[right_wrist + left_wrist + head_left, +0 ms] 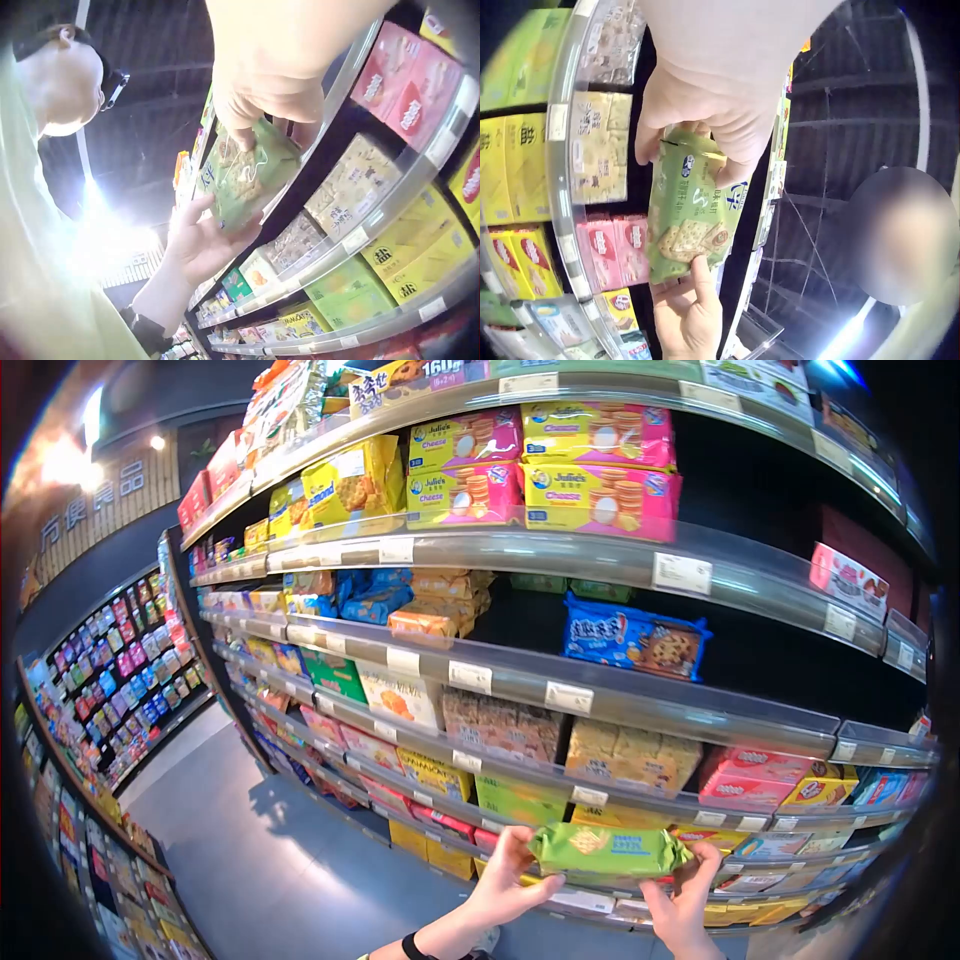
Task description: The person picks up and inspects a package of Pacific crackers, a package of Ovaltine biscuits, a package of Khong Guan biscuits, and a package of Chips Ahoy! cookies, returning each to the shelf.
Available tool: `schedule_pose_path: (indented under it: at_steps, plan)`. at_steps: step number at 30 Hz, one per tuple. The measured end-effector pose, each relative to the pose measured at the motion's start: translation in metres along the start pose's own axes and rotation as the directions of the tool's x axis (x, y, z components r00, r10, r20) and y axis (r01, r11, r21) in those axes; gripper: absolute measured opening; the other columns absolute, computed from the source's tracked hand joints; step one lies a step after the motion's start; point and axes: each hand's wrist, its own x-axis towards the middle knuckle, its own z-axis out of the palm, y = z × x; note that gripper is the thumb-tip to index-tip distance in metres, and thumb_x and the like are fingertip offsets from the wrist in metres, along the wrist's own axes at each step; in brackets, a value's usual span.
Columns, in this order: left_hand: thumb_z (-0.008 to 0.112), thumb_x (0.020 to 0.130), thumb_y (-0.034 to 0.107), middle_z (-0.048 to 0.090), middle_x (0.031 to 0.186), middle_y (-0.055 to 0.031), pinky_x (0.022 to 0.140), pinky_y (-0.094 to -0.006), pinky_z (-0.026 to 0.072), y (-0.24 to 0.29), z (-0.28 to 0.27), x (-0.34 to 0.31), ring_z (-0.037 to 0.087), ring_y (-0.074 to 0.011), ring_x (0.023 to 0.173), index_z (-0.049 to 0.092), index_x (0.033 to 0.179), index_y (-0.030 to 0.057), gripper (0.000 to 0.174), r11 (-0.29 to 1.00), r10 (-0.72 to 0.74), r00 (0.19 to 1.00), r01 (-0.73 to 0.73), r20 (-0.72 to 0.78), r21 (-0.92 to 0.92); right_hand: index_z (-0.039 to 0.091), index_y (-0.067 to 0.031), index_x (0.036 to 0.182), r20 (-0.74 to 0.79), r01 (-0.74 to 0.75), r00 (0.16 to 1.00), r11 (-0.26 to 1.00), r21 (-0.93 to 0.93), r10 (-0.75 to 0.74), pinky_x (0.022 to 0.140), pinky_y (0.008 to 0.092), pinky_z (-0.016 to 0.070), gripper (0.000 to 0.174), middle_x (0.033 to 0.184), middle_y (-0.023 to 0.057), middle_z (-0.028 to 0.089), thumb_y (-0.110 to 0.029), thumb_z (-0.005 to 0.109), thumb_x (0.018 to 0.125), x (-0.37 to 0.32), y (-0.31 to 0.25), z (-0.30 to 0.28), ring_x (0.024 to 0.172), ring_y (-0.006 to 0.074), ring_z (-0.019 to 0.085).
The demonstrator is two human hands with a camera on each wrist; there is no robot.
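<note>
A green packet of crackers [610,850] is held level by its two ends, low in front of the shelves in the head view. My left hand [510,885] grips its left end, the thumb along the near side. At the other end, my right hand [685,895] pinches the crimped wrapper between thumb and fingers. The left wrist view shows cracker pictures and white lettering on the packet's face [690,202], with the left thumb pressed on it. From the right wrist, the packet [247,176] appears tilted between both hands.
Shelves hold yellow-and-pink cheese biscuit packs [600,500], a blue cookie packet [635,638], clear bags of crackers [635,750] and pink boxes [755,775]. Price tags line the shelf edge [570,698]. To the left runs a grey aisle floor [260,830], with another stocked rack [130,670] beyond.
</note>
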Motion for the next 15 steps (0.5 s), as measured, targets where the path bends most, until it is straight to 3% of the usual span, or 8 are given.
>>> schedule_pose_path:
  at_steps: [3, 5, 7, 8, 9, 11, 13, 15]
  plan:
    - [0.072, 0.080, -0.001, 0.052, 0.105, -0.0053, 0.082, -0.0255, 0.0482, 0.032, -0.049, 0.053, 0.055, -0.0101, 0.096, 0.037, 0.099, 0.0075, 0.041, 0.995, 0.097, 0.992, -0.099, -0.075, -0.018, 0.030, -0.0051, 0.111, -0.055, 0.085, 0.995, 0.996, 0.019, -0.084, 0.084, 0.0347, 0.0399, 0.056, 0.099, 0.0067, 0.036, -0.004, 0.074, 0.076, 0.062, 0.009, 0.064, 0.091, 0.0155, 0.043]
    - [0.066, 0.085, -0.004, 0.055, 0.094, -0.0034, 0.073, -0.0200, 0.0460, 0.055, -0.074, 0.087, 0.053, -0.0051, 0.084, 0.039, 0.091, 0.0065, 0.029, 0.985, 0.164, 0.980, -0.170, -0.111, -0.043, 0.032, -0.0037, 0.111, 0.073, 0.177, 0.982, 0.982, -0.061, -0.172, 0.086, 0.0373, 0.0427, 0.056, 0.111, 0.0129, 0.040, -0.007, 0.076, 0.076, 0.100, 0.006, 0.097, 0.101, 0.0216, 0.047]
    - [0.063, 0.087, -0.004, 0.055, 0.091, -0.0021, 0.072, -0.0192, 0.0448, 0.072, -0.100, 0.119, 0.053, -0.0041, 0.081, 0.040, 0.089, 0.0065, 0.026, 0.974, 0.197, 0.970, -0.210, -0.139, -0.082, 0.041, -0.0008, 0.108, 0.112, 0.553, 0.827, 0.763, -0.334, -0.551, 0.091, 0.0412, 0.0450, 0.051, 0.125, 0.0210, 0.040, -0.012, 0.078, 0.075, 0.146, -0.016, 0.137, 0.114, 0.0298, 0.048]
    - [0.063, 0.089, -0.003, 0.055, 0.089, -0.0004, 0.070, -0.0186, 0.0434, 0.083, -0.107, 0.133, 0.051, -0.0034, 0.079, 0.041, 0.087, 0.0067, 0.024, 0.973, 0.194, 0.970, -0.210, -0.148, -0.096, 0.053, -0.0026, 0.105, 0.161, 0.596, 0.799, 0.729, -0.337, -0.579, 0.099, 0.0453, 0.0434, 0.045, 0.136, 0.0270, 0.034, -0.016, 0.081, 0.073, 0.159, -0.014, 0.150, 0.123, 0.0381, 0.044]
    - [0.062, 0.090, 0.000, 0.055, 0.087, 0.0007, 0.068, -0.0184, 0.0423, 0.089, -0.118, 0.148, 0.049, -0.0031, 0.077, 0.041, 0.087, 0.0070, 0.022, 0.979, 0.182, 0.972, -0.194, -0.146, -0.070, 0.062, -0.0085, 0.108, 0.317, 0.670, 0.721, 0.504, -0.545, -0.616, 0.100, 0.0472, 0.0431, 0.045, 0.139, 0.0218, 0.033, -0.017, 0.083, 0.069, 0.166, -0.022, 0.158, 0.121, 0.0385, 0.045]
    - [0.062, 0.091, 0.003, 0.054, 0.087, 0.0014, 0.067, -0.0178, 0.0399, 0.100, -0.131, 0.176, 0.047, -0.0027, 0.075, 0.042, 0.087, 0.0072, 0.021, 0.986, 0.137, 0.983, -0.148, -0.125, -0.076, 0.064, -0.0156, 0.115, 0.442, 0.779, 0.562, 0.267, -0.568, -0.699, 0.099, 0.0474, 0.0434, 0.051, 0.140, 0.0145, 0.038, -0.015, 0.082, 0.068, 0.196, -0.029, 0.180, 0.118, 0.0368, 0.046]
    - [0.062, 0.092, 0.006, 0.054, 0.086, 0.0014, 0.069, -0.0193, 0.0454, 0.112, -0.142, 0.199, 0.049, -0.0032, 0.075, 0.043, 0.091, 0.0064, 0.019, 0.986, 0.163, 0.985, -0.165, -0.057, -0.033, 0.064, -0.0148, 0.117, 0.416, 0.725, 0.610, 0.261, -0.638, -0.675, 0.097, 0.0461, 0.0444, 0.051, 0.137, 0.0118, 0.043, -0.013, 0.080, 0.069, 0.216, -0.032, 0.193, 0.117, 0.0342, 0.048]
    - [0.062, 0.093, 0.009, 0.056, 0.089, -0.0007, 0.073, -0.0232, 0.0523, 0.133, -0.141, 0.217, 0.054, -0.0049, 0.079, 0.044, 0.097, 0.0044, 0.019, 0.999, 0.032, 0.999, -0.032, 0.000, 0.020, 0.064, -0.0140, 0.119, 0.395, 0.670, 0.652, 0.247, -0.700, -0.648, 0.095, 0.0448, 0.0453, 0.052, 0.134, 0.0090, 0.049, -0.010, 0.078, 0.069, 0.234, -0.034, 0.202, 0.115, 0.0316, 0.050]
